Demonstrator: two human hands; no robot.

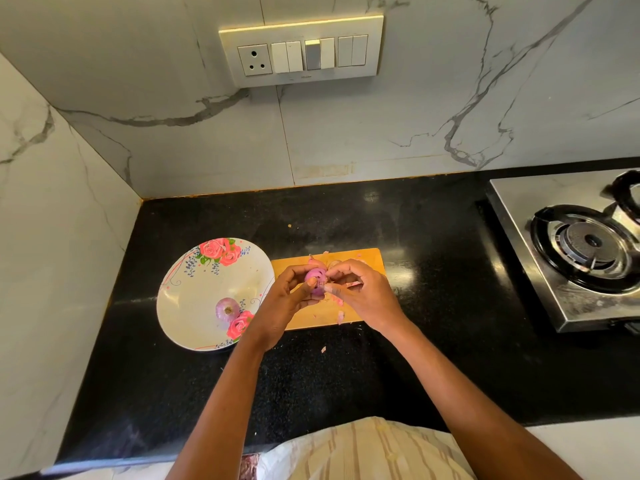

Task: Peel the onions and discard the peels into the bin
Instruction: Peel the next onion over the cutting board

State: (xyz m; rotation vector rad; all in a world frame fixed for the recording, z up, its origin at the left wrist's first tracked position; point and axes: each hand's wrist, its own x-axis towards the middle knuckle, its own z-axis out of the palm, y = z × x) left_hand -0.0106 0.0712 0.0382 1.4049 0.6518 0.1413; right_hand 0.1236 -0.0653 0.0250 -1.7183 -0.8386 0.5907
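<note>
My left hand (pixel 282 299) grips a small purple onion (pixel 316 280) above the wooden cutting board (pixel 370 263). The fingertips of my right hand (pixel 360 292) pinch at the onion's right side, where a strip of pink peel hangs. Loose pink peels (pixel 340 317) lie on the board below the hands, and more peel pieces (pixel 313 260) show behind them. A second purple onion (pixel 227 309) lies in the floral plate (pixel 194 289) to the left of the board. No bin is in view.
A black granite counter (pixel 433 341) carries everything. A steel gas stove (pixel 585 251) stands at the right. Marble walls close the back and left, with a switch panel (pixel 301 50) on the back wall. A peel scrap (pixel 323 349) lies on the counter.
</note>
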